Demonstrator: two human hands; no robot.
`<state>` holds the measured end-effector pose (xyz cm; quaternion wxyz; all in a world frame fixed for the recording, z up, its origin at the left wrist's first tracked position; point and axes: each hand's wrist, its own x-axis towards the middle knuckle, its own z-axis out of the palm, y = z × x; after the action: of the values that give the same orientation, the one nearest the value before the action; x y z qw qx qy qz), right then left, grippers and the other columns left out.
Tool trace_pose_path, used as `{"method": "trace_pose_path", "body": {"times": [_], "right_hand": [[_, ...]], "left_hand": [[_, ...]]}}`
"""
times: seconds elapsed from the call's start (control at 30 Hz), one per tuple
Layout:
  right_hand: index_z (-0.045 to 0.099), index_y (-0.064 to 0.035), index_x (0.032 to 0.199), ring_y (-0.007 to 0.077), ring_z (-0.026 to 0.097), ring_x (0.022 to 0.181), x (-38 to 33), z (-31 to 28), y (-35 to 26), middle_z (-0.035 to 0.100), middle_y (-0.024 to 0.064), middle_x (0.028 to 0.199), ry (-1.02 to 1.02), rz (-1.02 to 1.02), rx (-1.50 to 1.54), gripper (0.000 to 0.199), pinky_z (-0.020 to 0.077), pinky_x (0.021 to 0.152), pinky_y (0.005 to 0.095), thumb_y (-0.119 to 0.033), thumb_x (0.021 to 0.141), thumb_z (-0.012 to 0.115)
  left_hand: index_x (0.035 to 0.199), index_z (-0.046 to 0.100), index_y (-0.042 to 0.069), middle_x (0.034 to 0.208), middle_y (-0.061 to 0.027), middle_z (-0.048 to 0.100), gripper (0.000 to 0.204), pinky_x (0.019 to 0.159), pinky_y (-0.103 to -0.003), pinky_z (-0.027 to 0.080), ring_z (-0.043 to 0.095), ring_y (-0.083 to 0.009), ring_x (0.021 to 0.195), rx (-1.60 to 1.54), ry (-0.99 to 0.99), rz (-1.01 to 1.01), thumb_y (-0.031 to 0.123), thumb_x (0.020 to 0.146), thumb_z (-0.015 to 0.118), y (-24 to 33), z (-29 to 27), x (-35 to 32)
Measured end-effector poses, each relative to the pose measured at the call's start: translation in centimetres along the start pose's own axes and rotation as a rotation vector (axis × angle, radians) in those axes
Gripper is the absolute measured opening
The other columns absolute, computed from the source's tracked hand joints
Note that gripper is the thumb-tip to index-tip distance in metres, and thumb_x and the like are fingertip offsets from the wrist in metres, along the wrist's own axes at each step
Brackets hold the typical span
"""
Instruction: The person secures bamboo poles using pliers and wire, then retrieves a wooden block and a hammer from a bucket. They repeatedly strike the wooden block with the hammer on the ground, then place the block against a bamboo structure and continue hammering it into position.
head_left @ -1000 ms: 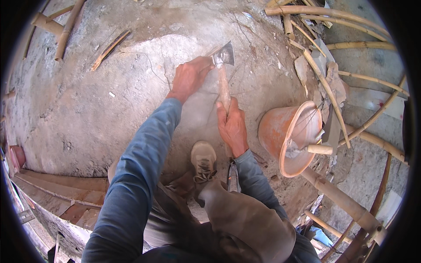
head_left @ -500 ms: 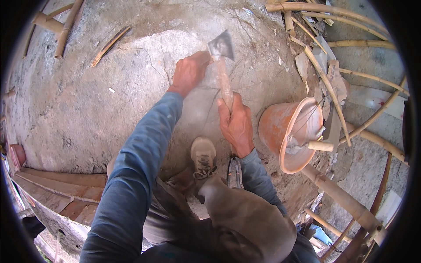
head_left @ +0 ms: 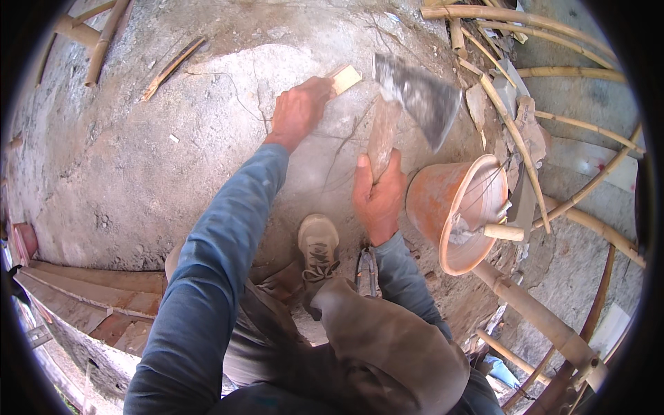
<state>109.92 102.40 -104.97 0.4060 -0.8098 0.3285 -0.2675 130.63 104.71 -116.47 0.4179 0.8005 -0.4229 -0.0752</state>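
**Chopping the wood piece with the hatchet: how to do it well**

Left hand clenched around a small pale wood piece, held down on the concrete floor, just to the left of the hatchet. Right hand closed tight on the wooden handle, low on it, with the grey blade raised and blurred, probably in mid swing.

Best to keep the left fingers well behind the end of the wood piece, away from the line of the blade. Only a short part of the wood sticks out past the fingers, so small and controlled strokes, not a full swing. Wrist firm, blade falling straight, not tilted toward the left hand. Wood piece pressed flat to the floor so as not to jump on contact.

Also to mind: the shoe below the hatchet, near the right hand, and the orange bucket just right of the handle, close enough to be struck on the way back up. Elbow kept away from its rim.
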Motion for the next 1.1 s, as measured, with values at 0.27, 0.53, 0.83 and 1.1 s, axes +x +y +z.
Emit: {"method": "trace_pose_path", "body": {"times": [0.27, 0.53, 0.83, 1.1], "right_hand": [[0.057, 0.0060, 0.117, 0.0388, 0.068, 0.061, -0.3, -0.1, 0.9, 0.064, 0.0259, 0.072, -0.084, -0.004, -0.134, 0.031, 0.0513, 0.058, 0.0467, -0.022, 0.107, 0.066], [0.060, 0.0064, 0.118, 0.0479, 0.070, 0.066, 1.5, -1.4, -0.1, 0.068, 0.0278, 0.077, -0.146, 0.114, -0.193, 0.033, 0.0537, 0.059, 0.0504, -0.024, 0.108, 0.067], [0.058, 0.0058, 0.115, 0.0497, 0.070, 0.066, 0.6, -0.4, -1.2, 0.065, 0.0283, 0.070, -0.147, 0.052, -0.058, 0.027, 0.0501, 0.057, 0.0510, -0.018, 0.106, 0.068], [0.059, 0.0060, 0.113, 0.0416, 0.070, 0.061, 1.6, -1.2, 0.6, 0.064, 0.0262, 0.069, -0.122, 0.067, -0.184, 0.028, 0.0513, 0.057, 0.0470, -0.019, 0.106, 0.069]], "left_hand": [[0.123, 0.076, 0.018, 0.117, -0.0106, 0.076, 0.023, 0.084, -0.054, 0.060, 0.075, -0.0426, 0.096, -0.013, 0.001, 0.010, 0.022, 0.103, 0.065, 0.0, -0.2, 0.2], [0.119, 0.081, 0.011, 0.120, -0.0075, 0.080, 0.022, 0.086, -0.046, 0.064, 0.079, -0.0348, 0.097, -0.014, 0.009, -0.021, 0.015, 0.098, 0.075, 0.5, 0.0, -0.2], [0.113, 0.084, 0.008, 0.125, -0.0053, 0.081, 0.020, 0.087, -0.042, 0.065, 0.080, -0.0308, 0.098, 0.009, 0.037, -0.009, 0.018, 0.096, 0.081, -0.4, -0.2, -0.1], [0.123, 0.079, 0.014, 0.125, -0.0075, 0.076, 0.029, 0.093, -0.048, 0.060, 0.075, -0.0362, 0.106, -0.085, 0.007, -0.036, 0.025, 0.096, 0.077, 0.3, 0.0, -0.8]]}}
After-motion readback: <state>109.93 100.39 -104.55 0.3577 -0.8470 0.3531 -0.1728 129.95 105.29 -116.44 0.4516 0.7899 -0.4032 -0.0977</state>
